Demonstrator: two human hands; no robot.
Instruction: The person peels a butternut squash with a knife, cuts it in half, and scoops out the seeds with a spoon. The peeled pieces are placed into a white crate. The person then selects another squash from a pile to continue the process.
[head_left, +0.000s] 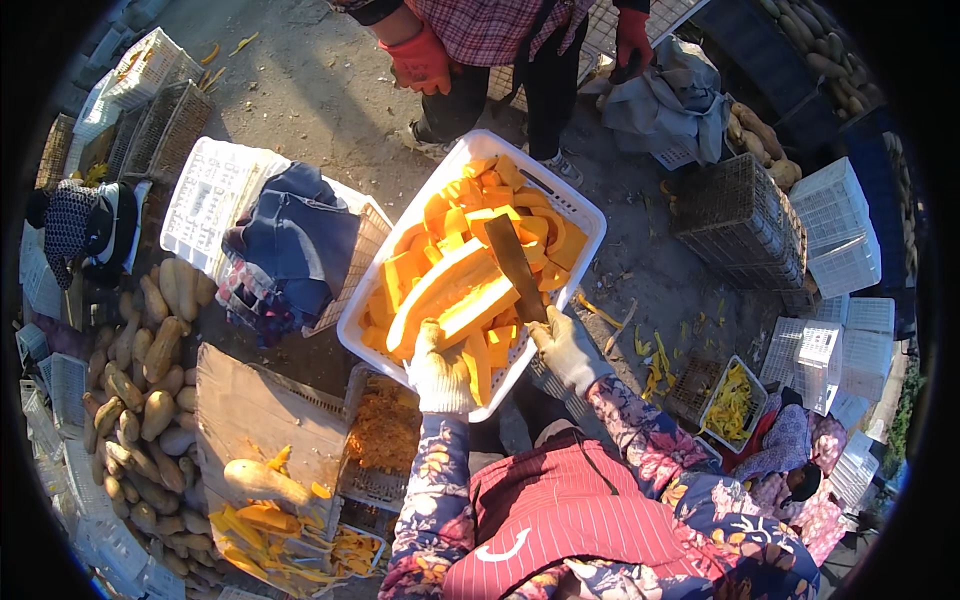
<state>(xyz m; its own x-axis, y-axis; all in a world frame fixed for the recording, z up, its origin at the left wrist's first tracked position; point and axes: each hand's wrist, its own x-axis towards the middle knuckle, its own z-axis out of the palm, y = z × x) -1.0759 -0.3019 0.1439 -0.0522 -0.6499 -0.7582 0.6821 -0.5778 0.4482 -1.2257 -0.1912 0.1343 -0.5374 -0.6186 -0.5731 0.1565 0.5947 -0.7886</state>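
My left hand (439, 369), in a white knit glove, grips the near end of a large peeled piece of orange squash (450, 289) with a hollowed middle. In my gloved right hand (564, 346) is the handle end of a broad dark-bladed knife (515, 266). Its blade points away from me and lies over or against the right side of the squash; whether it cuts in, I cannot tell. Beneath both sits a white plastic crate (352, 315) heaped with cut orange squash chunks (450, 217).
A person with red gloves (421, 64) stands beyond the crate. To the left are a cloth-covered crate (300, 232), a pile of whole squash (157, 412) and a board (262, 405) with peelings. A crate of seedy pulp (382, 424) adjoins it. Stacked crates (739, 221) stand right.
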